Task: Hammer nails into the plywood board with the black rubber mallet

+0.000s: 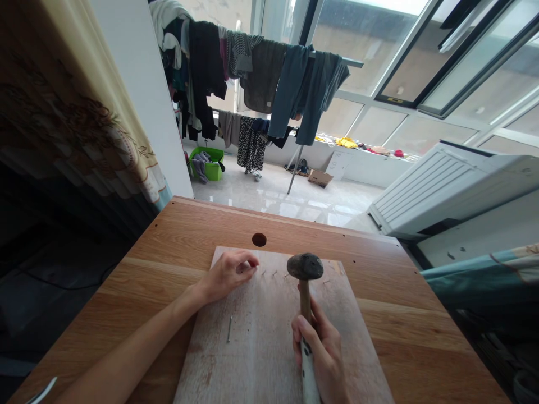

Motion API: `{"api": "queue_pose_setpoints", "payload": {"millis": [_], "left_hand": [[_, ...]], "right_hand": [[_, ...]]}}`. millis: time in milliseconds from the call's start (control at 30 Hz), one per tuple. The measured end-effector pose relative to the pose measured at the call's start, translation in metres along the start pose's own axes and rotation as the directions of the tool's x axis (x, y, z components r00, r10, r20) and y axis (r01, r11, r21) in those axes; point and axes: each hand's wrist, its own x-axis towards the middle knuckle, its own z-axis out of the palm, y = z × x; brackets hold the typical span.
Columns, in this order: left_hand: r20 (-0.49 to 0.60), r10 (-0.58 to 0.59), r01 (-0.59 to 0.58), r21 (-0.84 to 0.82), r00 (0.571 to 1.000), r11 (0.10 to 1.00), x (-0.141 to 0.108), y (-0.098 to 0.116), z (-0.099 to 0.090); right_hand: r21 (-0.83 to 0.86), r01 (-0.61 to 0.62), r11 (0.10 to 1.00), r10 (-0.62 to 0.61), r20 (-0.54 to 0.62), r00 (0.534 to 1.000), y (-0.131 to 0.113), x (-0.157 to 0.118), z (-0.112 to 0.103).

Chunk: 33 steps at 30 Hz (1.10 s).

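Observation:
A worn, whitish board (269, 348) lies on the wooden table (404, 320). Several small nails (274, 274) stand in a row near its far edge. One longer nail (229, 329) is apart from them, nearer the board's left side. My right hand (318, 348) is wrapped round the handle of a hammer (305, 266), whose dark head is raised above the board, by the row. At the left end of the row, my left hand (231, 272) has its fingers pinched together over the board; anything between the fingertips is too small to make out.
The table has a round hole (259, 239) beyond the board. Past the table are a drying rack with clothes (256, 73), a green basket (214, 168) and a white appliance (442, 185). Curtains (122, 112) hang at the left.

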Motion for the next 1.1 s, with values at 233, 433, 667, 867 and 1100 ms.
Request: {"api": "queue_pose_setpoints", "payload": {"millis": [233, 433, 667, 867, 1100], "left_hand": [[0.009, 0.009, -0.009, 0.048, 1.000, 0.999, 0.000, 0.002, 0.001], [-0.020, -0.021, 0.021, 0.013, 1.000, 1.000, 0.000, 0.007, 0.001], [-0.006, -0.044, 0.044, 0.011, 0.999, 0.999, -0.001, 0.009, 0.000], [-0.004, -0.059, 0.059, -0.003, 0.998, 0.998, -0.001, 0.006, 0.001], [-0.021, -0.027, 0.027, 0.015, 0.999, 1.000, 0.001, 0.009, 0.001]], "right_hand": [[0.038, -0.021, 0.999, 0.021, 0.005, 1.000, -0.013, -0.003, 0.006], [0.049, -0.124, 0.991, 0.114, 0.163, 0.980, -0.032, 0.001, 0.024], [0.131, -0.072, 0.989, 0.047, 0.181, 0.982, -0.017, 0.007, 0.045], [0.157, -0.081, 0.984, 0.055, 0.166, 0.985, -0.016, 0.002, 0.045], [0.045, -0.059, 0.997, 0.048, 0.209, 0.977, -0.010, 0.001, 0.044]]}}
